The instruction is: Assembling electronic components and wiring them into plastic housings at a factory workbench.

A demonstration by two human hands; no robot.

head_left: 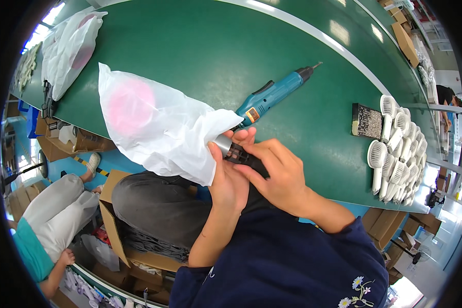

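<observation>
The left hand (228, 180), fingers curled, cradles a silver-and-black cylinder (230, 149) slanting near-right from a white plastic bag (175, 124), toward the right hand (280, 172) pinching its dark end.

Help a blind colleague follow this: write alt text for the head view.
The left hand and right hand hold a silver and black part at the end of a white bag, a pink shape showing through. On the green table lie a teal power screwdriver and, at right, white brush-like items.
</observation>
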